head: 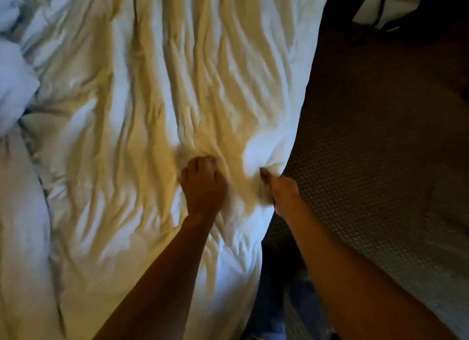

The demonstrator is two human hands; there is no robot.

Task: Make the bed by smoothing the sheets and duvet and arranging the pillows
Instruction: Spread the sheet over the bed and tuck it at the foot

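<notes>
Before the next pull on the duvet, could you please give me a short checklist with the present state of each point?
1. Left hand has a grip on the crumpled white fabric duvet: ok, fingers curled into a bunched fold.
2. Right hand grips the duvet's edge at the bed's side: ok.
3. Duvet smooth: not ok, long wrinkles run across it.
4. Duvet edge straight along the bed's side: not ok, it dips inward at the right hand.
5. White pillow arranged: cannot tell, only partly in view at the left edge.
6. Dark patterned carpet beside the bed free for stepping: ok where visible.
</notes>
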